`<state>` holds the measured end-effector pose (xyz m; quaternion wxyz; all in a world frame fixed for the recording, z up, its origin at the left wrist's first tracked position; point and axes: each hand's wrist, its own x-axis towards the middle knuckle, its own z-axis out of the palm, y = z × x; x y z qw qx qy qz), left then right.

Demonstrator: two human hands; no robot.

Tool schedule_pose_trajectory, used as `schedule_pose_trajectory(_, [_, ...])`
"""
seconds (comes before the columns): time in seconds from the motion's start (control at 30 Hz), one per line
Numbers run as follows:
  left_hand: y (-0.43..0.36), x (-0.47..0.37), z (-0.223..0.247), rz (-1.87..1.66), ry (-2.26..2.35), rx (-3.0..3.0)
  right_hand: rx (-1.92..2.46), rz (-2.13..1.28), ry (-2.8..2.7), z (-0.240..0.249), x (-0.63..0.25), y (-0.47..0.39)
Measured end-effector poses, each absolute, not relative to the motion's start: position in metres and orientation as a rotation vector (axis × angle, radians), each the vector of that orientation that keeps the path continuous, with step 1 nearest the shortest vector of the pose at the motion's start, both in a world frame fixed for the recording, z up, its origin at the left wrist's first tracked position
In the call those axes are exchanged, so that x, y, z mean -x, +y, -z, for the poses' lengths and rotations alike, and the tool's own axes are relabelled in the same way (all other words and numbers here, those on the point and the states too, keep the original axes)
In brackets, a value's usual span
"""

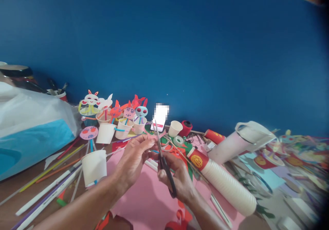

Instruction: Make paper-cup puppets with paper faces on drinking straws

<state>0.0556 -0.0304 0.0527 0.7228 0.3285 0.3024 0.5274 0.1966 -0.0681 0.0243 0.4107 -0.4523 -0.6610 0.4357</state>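
Over the pink paper [144, 195], my left hand [136, 154] pinches a small piece of pink paper [150, 137] between thumb and fingers. My right hand [177, 175] is wrapped round the dark handles of a pair of scissors [164, 165]. The blades point up and away, beside my left fingertips and against the pink piece. Whether the blades are cutting it I cannot tell. A lit phone [158, 118] leans at the wall beyond the scissor tips.
Paper cups with animal-face figures [129, 113] stand at the back left. A long stack of cups [228, 185] lies at the right, near a white pitcher [236, 141]. Straws and pens [48, 189] lie at the left beside a blue-white bag [33, 130]. A tape roll [178, 140] lies behind my hands.
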Motion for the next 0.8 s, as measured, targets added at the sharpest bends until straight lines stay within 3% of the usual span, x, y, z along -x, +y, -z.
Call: schedule_pose_trajectory(0.8, [-0.0253,-0.0461,-0.0488,-1.141,0.72,-0.811,1.226,-1.128,-1.676,-0.0204,-0.197,-0.068])
